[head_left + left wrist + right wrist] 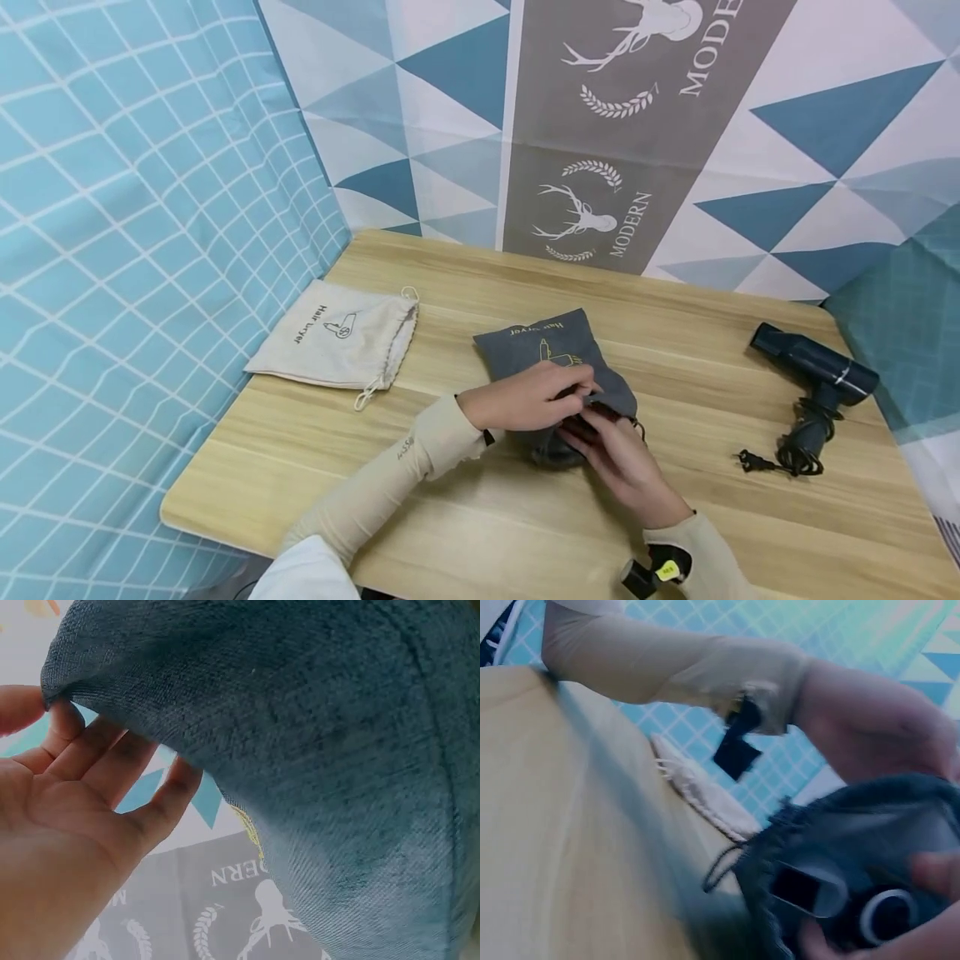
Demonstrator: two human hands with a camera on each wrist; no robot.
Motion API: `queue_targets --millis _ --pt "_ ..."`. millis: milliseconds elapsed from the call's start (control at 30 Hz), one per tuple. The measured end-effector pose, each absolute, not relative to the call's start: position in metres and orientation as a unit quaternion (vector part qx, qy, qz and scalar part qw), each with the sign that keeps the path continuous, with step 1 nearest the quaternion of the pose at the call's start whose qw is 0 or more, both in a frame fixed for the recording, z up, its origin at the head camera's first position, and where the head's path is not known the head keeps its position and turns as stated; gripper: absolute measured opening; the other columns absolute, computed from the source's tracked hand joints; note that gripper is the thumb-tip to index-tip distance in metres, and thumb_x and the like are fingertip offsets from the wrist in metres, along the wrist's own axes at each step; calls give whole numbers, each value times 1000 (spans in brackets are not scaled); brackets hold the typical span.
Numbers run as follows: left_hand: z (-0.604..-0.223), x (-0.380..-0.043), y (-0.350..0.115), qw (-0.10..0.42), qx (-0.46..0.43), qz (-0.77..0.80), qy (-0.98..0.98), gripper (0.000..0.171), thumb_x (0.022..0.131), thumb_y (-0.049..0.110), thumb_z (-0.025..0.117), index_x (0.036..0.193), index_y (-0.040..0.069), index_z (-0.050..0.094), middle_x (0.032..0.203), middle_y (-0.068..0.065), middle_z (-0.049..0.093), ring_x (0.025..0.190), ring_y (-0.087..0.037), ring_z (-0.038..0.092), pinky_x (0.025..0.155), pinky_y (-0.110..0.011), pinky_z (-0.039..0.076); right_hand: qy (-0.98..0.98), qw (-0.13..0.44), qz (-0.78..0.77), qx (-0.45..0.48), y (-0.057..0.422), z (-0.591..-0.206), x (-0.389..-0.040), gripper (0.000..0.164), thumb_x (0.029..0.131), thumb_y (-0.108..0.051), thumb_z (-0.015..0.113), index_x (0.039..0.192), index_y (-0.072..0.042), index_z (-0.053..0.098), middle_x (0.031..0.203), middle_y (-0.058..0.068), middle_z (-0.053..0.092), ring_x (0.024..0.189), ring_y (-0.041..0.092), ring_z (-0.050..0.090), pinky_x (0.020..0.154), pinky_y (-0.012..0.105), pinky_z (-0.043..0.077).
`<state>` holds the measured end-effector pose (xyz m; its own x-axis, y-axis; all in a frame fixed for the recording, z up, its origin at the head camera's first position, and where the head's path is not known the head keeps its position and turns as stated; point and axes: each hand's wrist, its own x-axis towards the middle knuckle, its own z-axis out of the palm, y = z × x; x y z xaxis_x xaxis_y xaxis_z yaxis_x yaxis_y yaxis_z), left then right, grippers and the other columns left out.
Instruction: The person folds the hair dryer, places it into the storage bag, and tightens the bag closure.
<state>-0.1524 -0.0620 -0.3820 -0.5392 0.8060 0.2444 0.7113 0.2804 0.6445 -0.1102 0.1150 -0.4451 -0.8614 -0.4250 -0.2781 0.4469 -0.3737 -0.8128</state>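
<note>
A dark grey drawstring bag (pixel 517 354) with yellow "Hair Dryer" print lies in the middle of the table. At its mouth, my left hand (pixel 528 396) pinches the cloth edge between thumb and finger, which the left wrist view shows close up. My right hand (pixel 626 467) reaches into the opening from the near right. Inside the bag, the right wrist view shows a round ringed piece (pixel 889 915) and a dark rectangular end (pixel 799 889), with my fingers beside them. I cannot tell whether the right fingers grip either piece.
A cream drawstring bag (pixel 348 337) with hair dryer print lies flat at the left. Toward the right edge, a dark hair dryer (pixel 813 362) rests with its cord (pixel 806 437) wound round the handle. Patterned curtains (pixel 420 108) hang behind the wooden table (pixel 465 525).
</note>
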Motion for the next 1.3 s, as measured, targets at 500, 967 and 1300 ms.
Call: queue_targets --millis 500,967,1300 --pt "-383 -146 -66 69 473 354 803 10 88 11 38 81 18 43 65 5 40 52 -4 34 55 -15 30 504 215 -835 53 106 -445 -112 32 92 -12 49 122 -4 45 110 9 59 108 22 54 93 38 40" --pt "-415 -128 -71 -9 485 187 854 10 84 20 43 74 22 42 88 11 53 86 2 49 104 -34 26 497 323 -806 -8 128 -460 -104 45 92 -8 44 134 -2 29 109 16 60 97 27 60 86 40 46" --pt "-439 -126 -81 -14 478 139 867 18 81 22 51 64 21 45 96 10 61 121 -10 43 105 -45 22 581 413 -686 -145 142 -461 -107 45 97 -26 39 118 13 47 106 30 56 86 31 63 71 44 51"
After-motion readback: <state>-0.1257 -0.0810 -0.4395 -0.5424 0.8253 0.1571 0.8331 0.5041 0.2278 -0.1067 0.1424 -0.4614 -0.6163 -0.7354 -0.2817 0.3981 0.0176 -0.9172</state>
